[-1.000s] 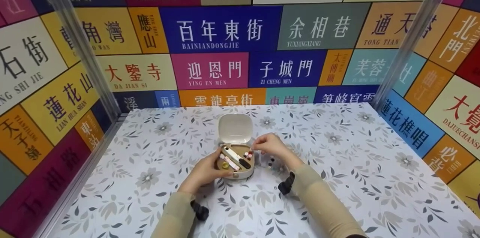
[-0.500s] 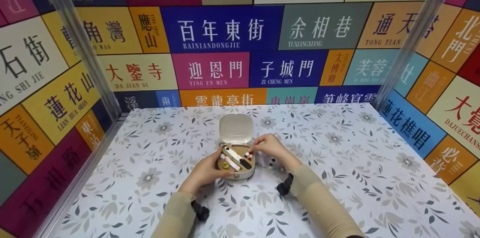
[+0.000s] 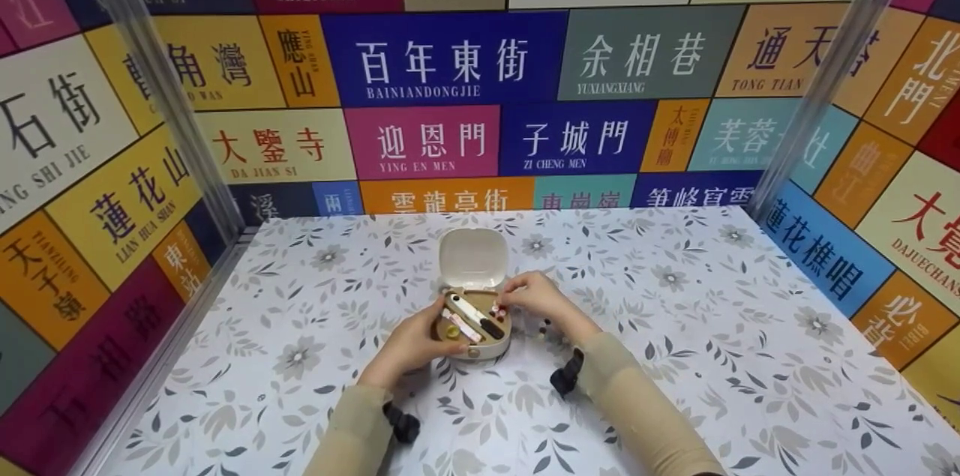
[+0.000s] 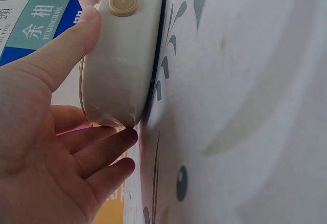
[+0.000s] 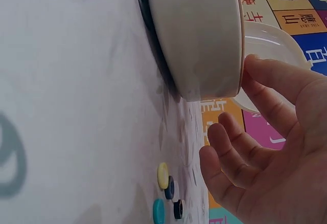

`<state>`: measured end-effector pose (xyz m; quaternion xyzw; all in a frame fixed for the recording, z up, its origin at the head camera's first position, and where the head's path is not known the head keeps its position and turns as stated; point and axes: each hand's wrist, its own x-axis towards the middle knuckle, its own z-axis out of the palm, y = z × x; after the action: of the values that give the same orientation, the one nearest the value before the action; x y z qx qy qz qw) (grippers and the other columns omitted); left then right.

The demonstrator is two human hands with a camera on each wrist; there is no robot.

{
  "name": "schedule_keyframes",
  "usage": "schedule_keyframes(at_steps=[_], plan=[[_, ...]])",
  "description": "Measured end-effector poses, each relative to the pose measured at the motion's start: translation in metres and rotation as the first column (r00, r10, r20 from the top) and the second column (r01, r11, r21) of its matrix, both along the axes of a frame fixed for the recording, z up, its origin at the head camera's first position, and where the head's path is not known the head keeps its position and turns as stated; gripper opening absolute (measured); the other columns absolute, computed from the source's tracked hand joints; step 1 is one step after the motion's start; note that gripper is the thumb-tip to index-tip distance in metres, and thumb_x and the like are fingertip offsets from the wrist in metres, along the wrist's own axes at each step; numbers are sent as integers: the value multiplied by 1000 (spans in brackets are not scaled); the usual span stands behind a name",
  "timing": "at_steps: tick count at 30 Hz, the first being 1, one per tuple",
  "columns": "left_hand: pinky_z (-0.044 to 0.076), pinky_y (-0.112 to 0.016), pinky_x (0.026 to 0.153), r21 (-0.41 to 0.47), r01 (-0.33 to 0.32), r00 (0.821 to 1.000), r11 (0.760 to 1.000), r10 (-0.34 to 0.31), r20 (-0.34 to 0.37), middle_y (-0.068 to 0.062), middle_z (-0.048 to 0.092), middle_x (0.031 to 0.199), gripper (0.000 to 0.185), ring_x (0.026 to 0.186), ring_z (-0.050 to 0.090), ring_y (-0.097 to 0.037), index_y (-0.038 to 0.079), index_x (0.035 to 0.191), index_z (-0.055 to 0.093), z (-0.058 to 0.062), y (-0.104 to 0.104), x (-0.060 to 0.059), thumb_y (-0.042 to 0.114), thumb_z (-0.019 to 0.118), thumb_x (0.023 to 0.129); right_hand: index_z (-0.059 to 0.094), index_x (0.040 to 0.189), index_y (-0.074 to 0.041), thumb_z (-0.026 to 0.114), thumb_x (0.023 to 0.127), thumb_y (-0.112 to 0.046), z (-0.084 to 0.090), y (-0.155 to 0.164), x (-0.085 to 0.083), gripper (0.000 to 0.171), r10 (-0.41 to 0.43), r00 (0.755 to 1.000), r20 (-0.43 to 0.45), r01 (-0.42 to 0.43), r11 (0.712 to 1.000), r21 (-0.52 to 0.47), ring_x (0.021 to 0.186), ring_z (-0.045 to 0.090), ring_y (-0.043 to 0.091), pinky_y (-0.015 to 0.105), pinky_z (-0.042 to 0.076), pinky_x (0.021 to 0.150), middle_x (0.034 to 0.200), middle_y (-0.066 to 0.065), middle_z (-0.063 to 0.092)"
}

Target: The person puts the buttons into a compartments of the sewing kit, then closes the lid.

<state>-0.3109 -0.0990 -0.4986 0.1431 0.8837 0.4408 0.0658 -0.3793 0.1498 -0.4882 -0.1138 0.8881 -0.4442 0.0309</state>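
Three walls of bright colour-block panels (image 3: 450,56) w/ Chinese place names & Latin spellings enclose a table covered in white cloth w/ grey leaf-and-flower print (image 3: 675,356); silver metal posts (image 3: 161,86) stand at the back corners. At table centre sits a small cream, rounded plastic sewing-kit case (image 3: 475,326), its lid (image 3: 473,258) hinged open & standing up at the far side. Inside: thread spools in red & white, a black piece, a yellow piece; finer detail too small to tell. The left hand (image 3: 411,345) cups the case's near-left side: in the wrist view the thumb (image 4: 66,45) presses the wall near a tan round button (image 4: 123,3), other fingers loosely curled under the edge. The right hand (image 3: 534,294) is at the case's right rim, fingertips drawn together over the spools; whether they pinch something can't be told. In its wrist view the fingers (image 5: 276,88) are lightly curled, one touching the rim. A few small buttons (image 5: 166,193), yellow, dark blue, teal & black, lie loose on the cloth just right of the case. Risk, as a guess: the case is light, so a tug on a snug spool could tip it & spill contents; a sleeve could sweep the loose buttons away.
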Motion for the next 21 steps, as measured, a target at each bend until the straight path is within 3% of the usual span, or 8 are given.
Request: schedule_keyframes(at_steps=[7,13,17,21], plan=[[30,-47,111,-19,-1,1000,1000,1,-9,-15,40,150,105,133,42,-31,11,154,26,2,0,0,44,83,73,76,83,-5,75,82,-16,-1,-3,0,11,41,999,5,-40,998,-38,72,62,13,23,48,65,75,0,70],[30,-46,112,-21,6,1000,1000,-6,-16,-15,39,150,105,134,41,-31,10,154,26,1,0,-1,44,83,73,75,85,0,73,82,-10,-6,-5,-2,10,104,994,15,-101,985,-137,72,67,24,35,57,72,74,3,71],[31,-47,111,-11,14,1000,1000,-14,-22,-14,40,150,103,133,42,-32,11,154,27,1,0,0,43,83,74,73,85,3,72,83,-6,-7,-7,-1,10,122,991,54,-108,971,-215,65,66,16,37,58,71,76,7,71],[30,-47,111,-8,16,1000,1000,-17,-22,-14,40,149,103,133,42,-31,12,154,28,1,0,0,43,83,73,73,85,3,73,82,-6,-7,-9,-1,10,115,991,68,-98,973,-210,60,63,10,32,57,66,75,6,71]])
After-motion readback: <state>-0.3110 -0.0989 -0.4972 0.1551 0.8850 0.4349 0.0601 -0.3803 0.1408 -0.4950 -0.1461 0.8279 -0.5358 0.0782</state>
